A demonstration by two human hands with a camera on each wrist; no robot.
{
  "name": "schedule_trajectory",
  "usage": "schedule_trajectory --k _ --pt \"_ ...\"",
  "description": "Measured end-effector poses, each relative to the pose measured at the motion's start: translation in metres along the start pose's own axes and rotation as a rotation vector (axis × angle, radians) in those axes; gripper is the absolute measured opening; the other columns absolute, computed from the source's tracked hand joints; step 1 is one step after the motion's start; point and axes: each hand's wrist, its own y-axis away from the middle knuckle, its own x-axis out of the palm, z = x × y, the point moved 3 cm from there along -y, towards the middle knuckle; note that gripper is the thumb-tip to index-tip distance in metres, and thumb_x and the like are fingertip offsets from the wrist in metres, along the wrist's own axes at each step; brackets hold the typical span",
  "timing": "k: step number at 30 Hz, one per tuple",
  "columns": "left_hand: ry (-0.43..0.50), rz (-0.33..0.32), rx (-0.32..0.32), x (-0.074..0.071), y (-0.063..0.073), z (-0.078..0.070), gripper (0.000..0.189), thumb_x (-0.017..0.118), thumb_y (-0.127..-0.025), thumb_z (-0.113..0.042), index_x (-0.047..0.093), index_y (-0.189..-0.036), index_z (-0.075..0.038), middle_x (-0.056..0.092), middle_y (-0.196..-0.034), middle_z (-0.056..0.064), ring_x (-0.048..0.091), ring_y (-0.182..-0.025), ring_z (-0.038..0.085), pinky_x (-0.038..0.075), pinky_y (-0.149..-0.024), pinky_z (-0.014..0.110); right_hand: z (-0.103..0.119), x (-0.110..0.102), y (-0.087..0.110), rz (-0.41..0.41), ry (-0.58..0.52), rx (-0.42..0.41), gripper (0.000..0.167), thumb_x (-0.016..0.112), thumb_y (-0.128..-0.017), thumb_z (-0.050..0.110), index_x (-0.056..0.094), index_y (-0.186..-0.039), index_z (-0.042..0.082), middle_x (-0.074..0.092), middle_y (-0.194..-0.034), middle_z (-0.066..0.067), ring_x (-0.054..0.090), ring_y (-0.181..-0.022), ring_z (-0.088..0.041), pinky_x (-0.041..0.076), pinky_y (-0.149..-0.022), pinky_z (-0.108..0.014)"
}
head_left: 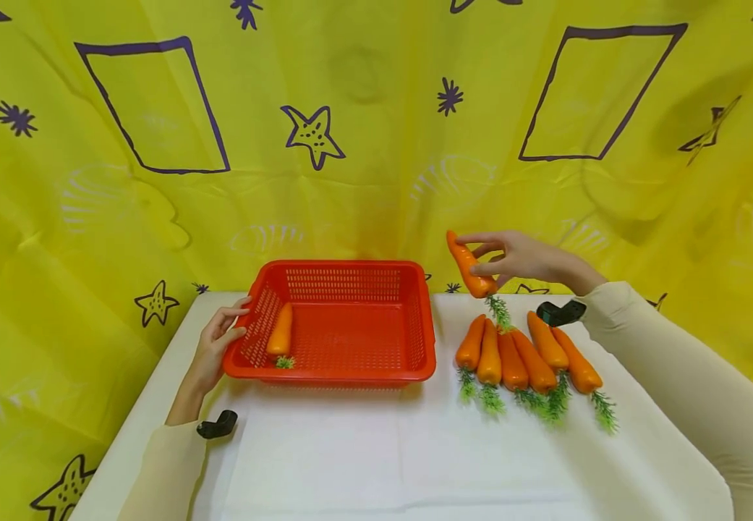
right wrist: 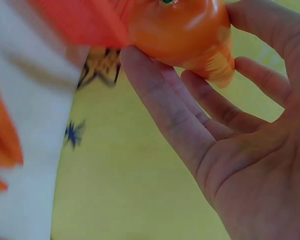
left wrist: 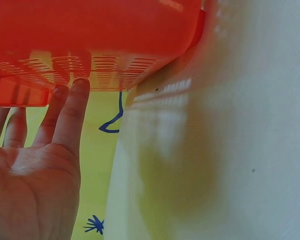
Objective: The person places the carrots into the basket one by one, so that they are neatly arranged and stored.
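My right hand pinches a toy carrot between thumb and fingers, raised above the table with its tip up and green leaves hanging down. In the right wrist view the thick orange end of that carrot shows between the fingers. My left hand touches the left side of a red plastic basket; in the left wrist view its straight fingers reach the slotted outer wall. Inside the basket, at the left, lies one carrot.
Several carrots lie side by side to the basket's right, leaves toward the near edge. Everything stands on a white-covered table. Behind it hangs a yellow patterned curtain. Dark wrist devices sit at both sleeves.
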Motion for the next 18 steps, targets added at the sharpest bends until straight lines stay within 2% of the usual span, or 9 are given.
schedule_trajectory --k 3,8,12,18 --pt "0.001 -0.007 0.003 0.000 0.001 0.000 0.031 0.049 -0.105 -0.001 0.042 -0.131 0.014 0.034 -0.163 0.014 0.034 -0.147 0.018 0.052 -0.099 0.024 0.013 0.013 -0.023 0.021 -0.040 -0.035 0.069 0.069 -0.100 0.032 0.037 -0.160 0.023 0.045 -0.151 -0.024 0.076 -0.086 -0.031 0.059 -0.089 -0.046" --pt "0.002 -0.009 0.005 0.000 0.002 0.000 0.032 0.049 -0.105 -0.001 0.042 -0.132 0.014 0.033 -0.163 0.015 0.032 -0.148 0.021 0.052 -0.099 0.025 0.034 0.038 -0.056 0.050 -0.120 -0.080 0.067 0.070 -0.099 0.023 0.041 -0.159 0.020 0.049 -0.148 -0.023 0.074 -0.091 -0.034 0.061 -0.082 -0.051" --pt "-0.003 -0.011 0.002 0.000 0.001 0.001 0.032 0.049 -0.106 -0.002 0.042 -0.132 0.014 0.033 -0.164 0.015 0.030 -0.149 0.023 0.052 -0.099 0.025 0.048 0.061 -0.080 0.079 -0.148 -0.111 0.065 0.069 -0.100 0.020 0.041 -0.158 0.020 0.049 -0.150 -0.021 0.073 -0.096 -0.030 0.061 -0.080 -0.050" --pt "-0.012 -0.015 -0.005 0.001 0.000 0.000 0.032 0.050 -0.106 -0.003 0.043 -0.132 0.014 0.034 -0.164 0.014 0.028 -0.152 0.025 0.051 -0.100 0.024 0.065 0.100 -0.114 0.130 -0.186 -0.139 0.063 0.068 -0.100 0.017 0.042 -0.158 0.017 0.047 -0.151 -0.020 0.072 -0.090 -0.028 0.062 -0.077 -0.049"
